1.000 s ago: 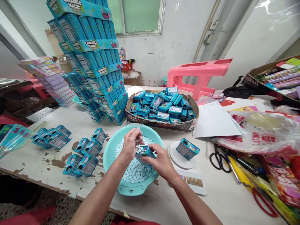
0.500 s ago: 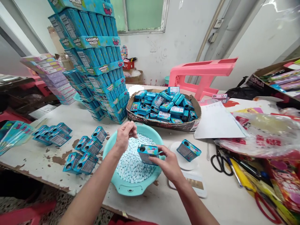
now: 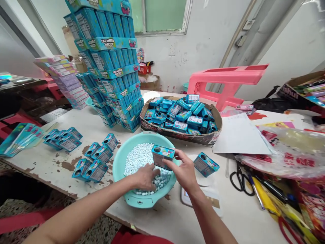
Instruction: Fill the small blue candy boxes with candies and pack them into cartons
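Observation:
My left hand [image 3: 146, 178] is down in the small pale blue candies [image 3: 138, 157] that fill part of a turquoise basin [image 3: 119, 169]. Its fingers are apart, with the tips among the candies. In my right hand [image 3: 185, 169] is a small blue candy box [image 3: 162, 157], gripped between thumb and fingers over the basin's right side. The box's top has a round dark hole and faces up. A similar box [image 3: 206, 165] stands on a white kitchen scale [image 3: 200, 196] to the right.
Several boxes [image 3: 98, 156] stand left of the basin. Behind it, a cardboard tray [image 3: 177, 138] holds a heap of boxes. A tall stack of filled display trays [image 3: 114, 73] rises at back left. Black scissors [image 3: 241, 181], pens and plastic bags [image 3: 286, 145] lie right.
My left hand has dropped from above the basin's far side into the candies, and its fingers have spread. The held box has risen slightly in view, still in my right hand.

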{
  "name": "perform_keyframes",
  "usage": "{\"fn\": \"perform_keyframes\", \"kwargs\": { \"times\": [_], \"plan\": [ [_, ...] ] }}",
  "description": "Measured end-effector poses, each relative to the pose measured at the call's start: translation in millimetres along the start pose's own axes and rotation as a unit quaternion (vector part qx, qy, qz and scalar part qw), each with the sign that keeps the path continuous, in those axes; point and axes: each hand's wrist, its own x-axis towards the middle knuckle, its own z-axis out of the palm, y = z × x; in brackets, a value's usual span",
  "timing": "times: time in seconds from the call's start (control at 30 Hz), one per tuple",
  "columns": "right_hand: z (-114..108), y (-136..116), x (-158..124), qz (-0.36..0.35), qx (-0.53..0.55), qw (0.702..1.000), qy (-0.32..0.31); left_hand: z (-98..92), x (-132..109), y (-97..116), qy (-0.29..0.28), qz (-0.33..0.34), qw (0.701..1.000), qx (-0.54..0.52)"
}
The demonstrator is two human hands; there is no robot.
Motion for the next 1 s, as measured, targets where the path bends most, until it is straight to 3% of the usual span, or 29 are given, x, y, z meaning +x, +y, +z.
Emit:
{"fn": "perform_keyframes", "kwargs": {
  "times": [0.07, 0.2, 0.3, 0.37, 0.47, 0.57, 0.63, 0.7, 0.83, 1.0],
  "plan": [
    [6, 9, 1, 0.003, -0.012, 1.0, -0.002, 1.1, -8, -14, 0.0, -0.018, 1.0, 0.008],
    [11, 20, -2, -0.003, -0.039, 0.999, 0.0, -2.3, -13, -35, 0.055, -0.13, 0.989, -0.043],
    [10, 19, -4, -0.003, -0.054, 0.999, -0.004, -18.3, -15, -36, 0.131, -0.166, 0.956, -0.204],
    [10, 17, -5, -0.009, -0.072, 0.997, -0.019, -33.4, -17, -28, 0.192, -0.171, 0.875, -0.411],
    [16, 12, -5, -0.021, -0.103, 0.994, -0.038, -53.4, -16, -10, 0.269, -0.117, 0.708, -0.643],
    [26, 7, -8, -0.056, -0.131, 0.988, -0.065, -63.2, -7, 6, 0.337, -0.08, 0.576, -0.741],
    [31, 4, -10, -0.063, -0.142, 0.985, -0.081, -65.1, 0, 12, 0.357, -0.078, 0.524, -0.77],
    [34, 3, -11, -0.05, -0.14, 0.986, -0.081, -65.7, 6, 13, 0.374, -0.063, 0.509, -0.772],
    [35, 3, -9, -0.043, -0.114, 0.99, -0.067, -67.3, 10, 11, 0.405, -0.061, 0.528, -0.744],
    [34, 4, -9, -0.028, -0.084, 0.994, -0.061, -68.3, 11, 10, 0.396, -0.077, 0.548, -0.732]
  ]
}}
